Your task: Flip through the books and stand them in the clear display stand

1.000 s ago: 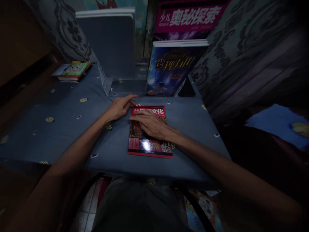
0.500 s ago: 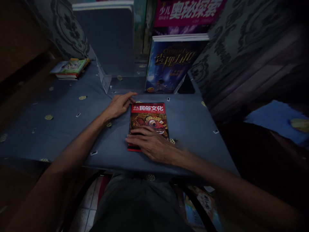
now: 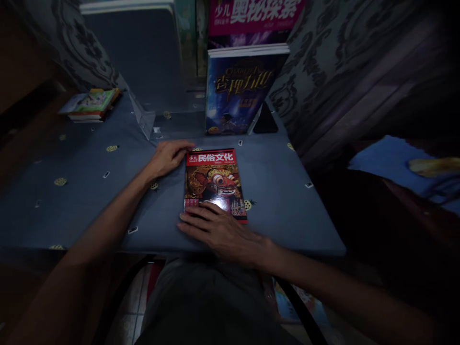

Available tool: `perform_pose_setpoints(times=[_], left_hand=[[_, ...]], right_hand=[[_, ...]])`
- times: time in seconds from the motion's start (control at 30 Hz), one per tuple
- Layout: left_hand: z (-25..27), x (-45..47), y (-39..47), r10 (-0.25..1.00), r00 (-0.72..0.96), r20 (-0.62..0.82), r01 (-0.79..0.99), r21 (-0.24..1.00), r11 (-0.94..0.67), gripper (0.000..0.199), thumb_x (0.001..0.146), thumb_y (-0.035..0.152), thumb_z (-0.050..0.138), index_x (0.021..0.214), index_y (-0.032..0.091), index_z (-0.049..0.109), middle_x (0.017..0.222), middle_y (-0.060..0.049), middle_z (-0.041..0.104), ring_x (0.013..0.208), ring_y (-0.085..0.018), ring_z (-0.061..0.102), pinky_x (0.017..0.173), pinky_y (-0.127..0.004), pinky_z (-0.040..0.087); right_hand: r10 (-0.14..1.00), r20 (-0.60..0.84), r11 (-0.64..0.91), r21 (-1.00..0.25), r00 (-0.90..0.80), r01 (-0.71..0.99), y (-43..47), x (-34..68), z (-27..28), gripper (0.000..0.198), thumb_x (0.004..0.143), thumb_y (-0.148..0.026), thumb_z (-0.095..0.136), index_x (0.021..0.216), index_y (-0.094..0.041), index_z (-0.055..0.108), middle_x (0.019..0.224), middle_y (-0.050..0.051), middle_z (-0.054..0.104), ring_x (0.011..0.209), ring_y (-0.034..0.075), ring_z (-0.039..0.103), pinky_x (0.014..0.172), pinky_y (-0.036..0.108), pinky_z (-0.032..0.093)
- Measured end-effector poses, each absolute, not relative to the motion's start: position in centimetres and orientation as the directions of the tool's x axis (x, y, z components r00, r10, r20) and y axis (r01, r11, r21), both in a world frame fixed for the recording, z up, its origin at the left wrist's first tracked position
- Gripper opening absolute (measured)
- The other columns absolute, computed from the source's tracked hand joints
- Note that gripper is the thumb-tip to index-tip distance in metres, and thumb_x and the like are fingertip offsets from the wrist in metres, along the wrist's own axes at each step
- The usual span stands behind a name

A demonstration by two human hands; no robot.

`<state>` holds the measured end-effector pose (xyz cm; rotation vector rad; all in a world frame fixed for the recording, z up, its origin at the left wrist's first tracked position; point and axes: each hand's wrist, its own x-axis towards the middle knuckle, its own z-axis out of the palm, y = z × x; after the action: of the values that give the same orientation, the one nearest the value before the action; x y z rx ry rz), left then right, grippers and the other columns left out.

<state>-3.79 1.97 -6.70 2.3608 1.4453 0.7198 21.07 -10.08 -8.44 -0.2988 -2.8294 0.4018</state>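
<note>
A book [image 3: 212, 179] with a red title band and a red mask picture lies shut, face up, on the table. Across its lower edge rests my right hand [image 3: 219, 232], palm down with the fingers stretched out; it covers the bottom left of the cover. My left hand [image 3: 170, 155] lies on the cloth at the book's upper left corner, fingers extended and holding nothing. Its fingertips are close to the corner; whether they touch it I cannot tell.
A clear stand [image 3: 143, 117] at the back bears a blue book [image 3: 244, 93] and a magenta-banded book [image 3: 255, 21]. A dark upright panel [image 3: 140, 67] stands left of them. Several books [image 3: 91, 105] are stacked at the far left. The cloth-covered table [image 3: 287, 211] ends at the right.
My right hand has slid down the cover toward the book's near edge, uncovering more of the mask picture. The left hand stays by the corner. The view has shifted slightly.
</note>
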Motion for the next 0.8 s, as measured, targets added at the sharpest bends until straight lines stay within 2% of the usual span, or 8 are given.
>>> perform_pose_setpoints(times=[0.2,0.37,0.47,0.67,0.8], left_hand=[[-5.9,-3.0,0.9,0.87,0.431,0.239,0.794,0.358,-0.492,0.038,0.098,0.042,0.046,0.111,0.022,0.076,0.115,-0.006,0.076,0.105,-0.026,0.069,0.095,-0.037,0.051],[-6.3,-2.1,-0.8,0.875,0.444,0.193,0.853,0.207,-0.479,0.042,0.098,0.047,0.048,0.122,0.019,0.069,0.124,-0.01,0.071,0.103,-0.028,0.07,0.089,-0.038,0.053],[-6.7,-1.9,-1.4,0.878,0.446,0.174,0.874,0.125,-0.469,0.045,0.098,0.047,0.046,0.128,0.018,0.064,0.135,-0.012,0.065,0.106,-0.029,0.069,0.089,-0.04,0.053],[-7.0,-2.2,-1.5,0.882,0.449,0.14,0.881,0.094,-0.464,0.047,0.1,0.048,0.043,0.129,0.018,0.062,0.141,-0.012,0.061,0.111,-0.03,0.067,0.092,-0.042,0.053],[-7.1,-2.3,-1.4,0.882,0.447,0.148,0.88,0.105,-0.464,0.045,0.1,0.047,0.044,0.128,0.018,0.063,0.14,-0.012,0.061,0.111,-0.03,0.067,0.092,-0.042,0.054]], right_hand=[[0.274,0.232,0.938,-0.278,-0.933,0.206,-10.8,21.9,-8.0,0.041,0.102,-0.016,0.049,0.142,-0.02,0.055,0.15,0.008,0.058,0.144,0.024,0.046,0.122,0.047,0.036],[0.317,0.256,0.918,-0.326,-0.913,0.227,-11.5,23.5,-7.9,0.041,0.102,-0.014,0.048,0.143,-0.016,0.055,0.148,0.009,0.059,0.147,0.023,0.042,0.123,0.047,0.035],[0.346,0.285,0.904,-0.355,-0.894,0.237,-11.9,24.6,-8.3,0.043,0.099,-0.011,0.05,0.141,-0.014,0.056,0.143,0.011,0.064,0.146,0.025,0.044,0.122,0.049,0.035],[0.442,0.345,0.87,-0.388,-0.828,0.303,-12.6,27.1,-9.5,0.053,0.094,-0.004,0.047,0.146,-0.016,0.052,0.139,0.011,0.067,0.14,0.022,0.053,0.117,0.049,0.042],[0.498,0.426,0.856,-0.378,-0.755,0.352,-13.0,29.1,-9.6,0.053,0.097,-0.005,0.044,0.149,-0.017,0.047,0.132,0.012,0.071,0.133,0.021,0.059,0.113,0.047,0.047]])
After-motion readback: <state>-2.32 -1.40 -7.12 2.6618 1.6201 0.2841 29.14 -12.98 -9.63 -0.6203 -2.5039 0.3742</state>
